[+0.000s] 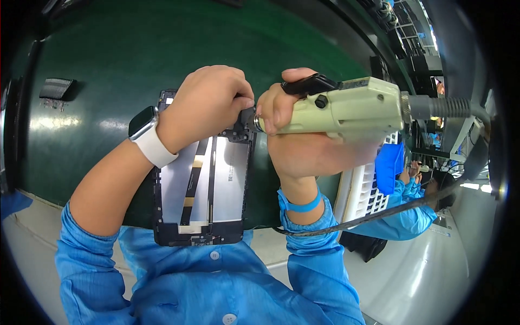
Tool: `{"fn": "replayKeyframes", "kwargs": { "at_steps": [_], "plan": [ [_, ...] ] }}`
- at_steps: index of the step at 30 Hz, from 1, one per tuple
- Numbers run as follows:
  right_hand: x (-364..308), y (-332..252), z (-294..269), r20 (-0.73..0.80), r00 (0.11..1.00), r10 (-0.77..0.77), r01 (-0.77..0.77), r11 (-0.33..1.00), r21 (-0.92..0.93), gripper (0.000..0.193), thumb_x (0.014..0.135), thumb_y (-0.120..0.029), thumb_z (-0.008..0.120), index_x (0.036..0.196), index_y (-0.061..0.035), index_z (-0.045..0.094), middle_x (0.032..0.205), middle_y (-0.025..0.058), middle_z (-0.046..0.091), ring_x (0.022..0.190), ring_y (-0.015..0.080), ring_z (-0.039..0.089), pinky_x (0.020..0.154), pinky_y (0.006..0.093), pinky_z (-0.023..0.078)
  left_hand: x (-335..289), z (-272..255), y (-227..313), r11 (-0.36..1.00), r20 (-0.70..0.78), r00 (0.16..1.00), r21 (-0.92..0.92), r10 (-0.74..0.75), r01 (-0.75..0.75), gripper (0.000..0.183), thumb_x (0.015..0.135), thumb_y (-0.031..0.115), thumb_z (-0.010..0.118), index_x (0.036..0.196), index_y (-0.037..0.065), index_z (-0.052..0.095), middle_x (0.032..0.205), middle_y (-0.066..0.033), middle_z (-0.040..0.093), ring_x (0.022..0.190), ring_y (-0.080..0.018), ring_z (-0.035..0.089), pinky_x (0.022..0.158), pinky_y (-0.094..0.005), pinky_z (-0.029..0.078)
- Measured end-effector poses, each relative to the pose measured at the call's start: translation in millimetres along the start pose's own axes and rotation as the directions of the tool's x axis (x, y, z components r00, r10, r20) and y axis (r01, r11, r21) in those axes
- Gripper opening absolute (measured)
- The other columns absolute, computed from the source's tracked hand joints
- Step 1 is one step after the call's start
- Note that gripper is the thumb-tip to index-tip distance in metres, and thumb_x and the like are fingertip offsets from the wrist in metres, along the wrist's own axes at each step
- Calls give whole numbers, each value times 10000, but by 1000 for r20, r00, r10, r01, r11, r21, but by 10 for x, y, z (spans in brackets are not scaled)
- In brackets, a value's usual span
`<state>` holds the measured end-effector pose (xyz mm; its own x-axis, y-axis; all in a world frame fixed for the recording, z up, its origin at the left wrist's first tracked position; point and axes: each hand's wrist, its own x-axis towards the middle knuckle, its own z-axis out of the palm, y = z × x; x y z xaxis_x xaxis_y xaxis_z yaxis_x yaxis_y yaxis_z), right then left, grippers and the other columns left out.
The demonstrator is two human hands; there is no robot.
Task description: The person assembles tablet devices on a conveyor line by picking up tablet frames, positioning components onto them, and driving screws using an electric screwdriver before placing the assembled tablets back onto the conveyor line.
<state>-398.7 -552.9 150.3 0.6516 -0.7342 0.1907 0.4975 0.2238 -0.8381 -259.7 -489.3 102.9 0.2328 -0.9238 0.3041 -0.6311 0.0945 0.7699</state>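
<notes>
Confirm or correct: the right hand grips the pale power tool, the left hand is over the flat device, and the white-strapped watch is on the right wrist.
Wrong wrist: the head view shows the white-strapped watch on the left one. The right hand grips the pale power tool and the left hand is over the flat device.

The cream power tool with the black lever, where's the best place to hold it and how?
I'd hold the cream power tool around its slimmer front part, coming from the near side, as the right grip does. It narrows there, so it looks easier to wrap, and the black lever is close by. The back end looks wider, with a grey ribbed sleeve sticking out.
</notes>
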Motion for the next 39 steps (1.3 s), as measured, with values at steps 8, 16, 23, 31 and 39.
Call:
{"fn": "replayKeyframes", "kwargs": {
  "at_steps": [8, 16, 23, 31, 39],
  "plan": [
    [12, 111, -233, 114, 993, -15, 3, 995, 101, 1078, 726, -905, 372, 1211, 42, 546, 1043, 261, 622, 651, 282, 583, 543, 378, 449, -5, -3, 24, 998, 27, 998, -6, -56, 56, 85, 776, 68, 668, 784, 12, 732, 799, -135, 672, 814, -327, 645, 748, -420, 507],
    [12, 160, -97, 39, 999, 19, -22, 996, 90, 1052, 740, -901, 303, 1108, 47, 573, 950, 223, 629, 604, 244, 571, 511, 349, 442, -293, -291, 143, 980, -94, 986, 154, 138, -123, 162, 762, 66, 704, 915, 13, 707, 880, -134, 637, 841, -326, 616, 736, -427, 504],
    [6, 196, -170, 89, 996, -14, 17, 999, -27, 967, 803, -872, 321, 1249, -34, 509, 1089, 207, 619, 638, 181, 578, 530, 320, 469, -2095, -662, 1055, 753, -24, 757, 81, -653, 653, 583, 856, 54, 673, 1381, -82, 461, 841, -108, 678, 732, -174, 644, 657, -322, 514],
    [79, -322, -200, 10, 975, -222, 222, 975, -17, 918, 861, -824, 274, 1197, -9, 531, 1035, 157, 634, 548, 140, 525, 442, 278, 411, -2416, -146, 1123, 480, -162, 514, -661, -842, 577, 612, 943, 148, 627, 1474, -10, 368, 845, -117, 613, 670, -130, 567, 584, -261, 467],
    [-470, -906, -1528, -107, 918, -382, 389, 920, 50, 802, 871, -777, 352, 1340, -142, 493, 1095, 260, 603, 631, 261, 550, 499, 304, 420, -1520, -783, 427, 481, -273, 660, -863, -700, 153, 521, 936, 92, 573, 1413, -60, 429, 1263, -101, 608, 1056, -127, 595, 849, -246, 477]
  ]
}}
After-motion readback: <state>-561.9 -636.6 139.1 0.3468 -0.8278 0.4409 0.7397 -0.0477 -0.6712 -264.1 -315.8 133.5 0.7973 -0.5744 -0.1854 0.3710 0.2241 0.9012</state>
